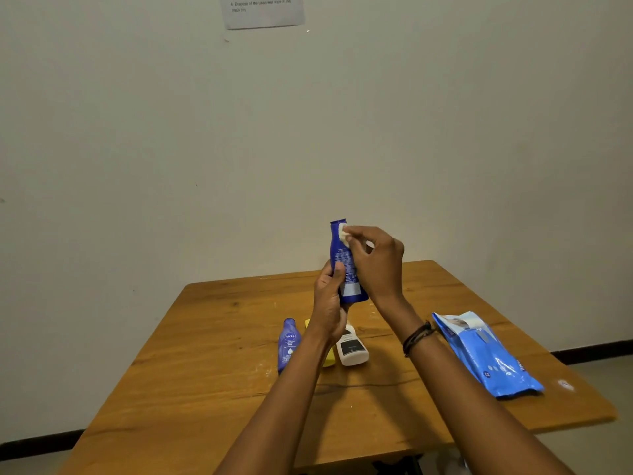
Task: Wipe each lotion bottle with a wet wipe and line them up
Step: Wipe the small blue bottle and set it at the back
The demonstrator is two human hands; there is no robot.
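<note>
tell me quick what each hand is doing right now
Left hand: closed around the lower part of the dark blue bottle, held up.
Right hand: fingers pinching a white wipe against the bottle's top.

The small dark blue plastic lotion bottle (289, 344) standing on the wooden table carries a round logo reading "NIVEA" in white letters; the smaller white lines under it are too fine to read. The white paper sheet (262, 10) taped to the wall shows printed lines, of which "4. Dispose of the used wet wipe in the trash bin" can be made out, with a cut-off line above it beginning "each one individually". The tall dark blue lotion bottle (346, 265) held up over the table has a back label of small white print, unreadable. The black label on the white plastic bottle (352, 351) and the print on the blue plastic wipes packet (486, 358) cannot be read.
</note>
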